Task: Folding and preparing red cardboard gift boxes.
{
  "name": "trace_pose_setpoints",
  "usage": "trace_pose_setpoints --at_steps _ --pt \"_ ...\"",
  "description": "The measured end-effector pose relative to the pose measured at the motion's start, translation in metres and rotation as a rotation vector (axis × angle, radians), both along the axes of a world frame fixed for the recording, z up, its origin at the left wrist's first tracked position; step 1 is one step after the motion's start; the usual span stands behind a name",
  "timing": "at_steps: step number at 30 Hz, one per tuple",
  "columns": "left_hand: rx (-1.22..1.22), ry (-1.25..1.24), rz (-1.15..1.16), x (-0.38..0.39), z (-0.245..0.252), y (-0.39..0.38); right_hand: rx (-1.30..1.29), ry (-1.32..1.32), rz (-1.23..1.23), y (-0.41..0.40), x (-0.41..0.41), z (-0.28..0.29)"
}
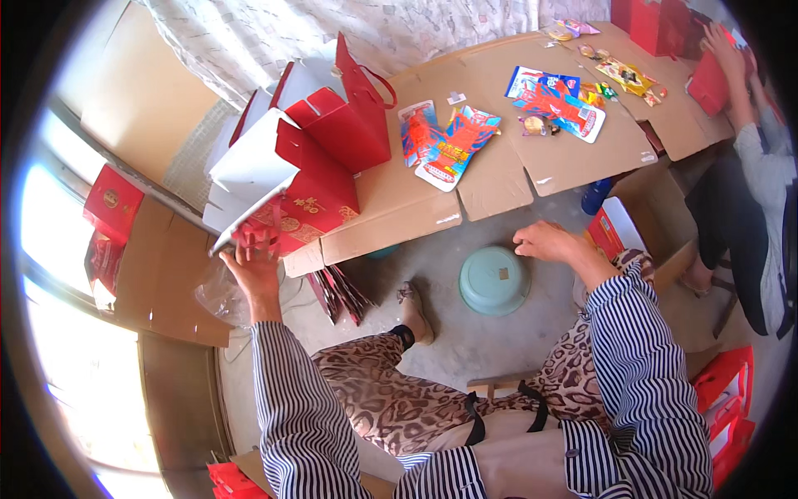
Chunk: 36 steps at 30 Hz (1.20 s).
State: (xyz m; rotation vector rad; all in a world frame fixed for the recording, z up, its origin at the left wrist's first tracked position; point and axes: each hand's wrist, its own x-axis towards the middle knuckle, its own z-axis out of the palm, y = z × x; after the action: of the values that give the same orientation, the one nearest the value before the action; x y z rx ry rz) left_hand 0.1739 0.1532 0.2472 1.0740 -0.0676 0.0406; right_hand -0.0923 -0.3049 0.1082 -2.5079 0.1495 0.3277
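Note:
My left hand (252, 268) is raised at the near left edge of the table, its fingers spread against the flap of an upright red gift box (321, 187) with gold print; whether it grips the flap is hard to tell. Behind that box stands a second open red box (349, 134) with a red handle. My right hand (541, 242) hangs in front of the table above the floor, fingers curled, with nothing visible in it. Blue and red snack pouches (458, 146) lie on the cardboard-covered table (492, 187), and another group of pouches (561, 109) lies farther right.
An upturned green basin (494, 280) rests on the floor. Small wrapped sweets (623, 75) are scattered at the table's far right. A co-worker's hands (729, 59) hold a red box there. Folded red bags (336, 293) stand below the table, and an open carton (654, 212) stands at right.

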Motion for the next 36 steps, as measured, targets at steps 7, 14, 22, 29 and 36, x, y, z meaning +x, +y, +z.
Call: trace_pose_setpoints --at_steps 7,14,22,29,36 --pt "0.079 0.026 -0.066 0.011 -0.012 0.001 -0.004 0.038 -0.005 0.006 0.005 -0.001" --pt "0.145 0.033 -0.016 0.031 -0.019 0.007 0.016 0.022 -0.012 0.006 0.004 0.001" --pt "0.696 -0.494 0.411 0.027 -0.030 -0.001 0.020 -0.003 -0.018 0.006 0.004 0.004" --pt "1.187 -0.694 0.408 0.055 0.003 0.006 0.032 -0.017 -0.001 0.012 0.006 0.009" --pt "1.097 -0.639 0.308 0.016 -0.010 -0.021 0.018 -0.025 -0.034 0.002 -0.002 0.002"
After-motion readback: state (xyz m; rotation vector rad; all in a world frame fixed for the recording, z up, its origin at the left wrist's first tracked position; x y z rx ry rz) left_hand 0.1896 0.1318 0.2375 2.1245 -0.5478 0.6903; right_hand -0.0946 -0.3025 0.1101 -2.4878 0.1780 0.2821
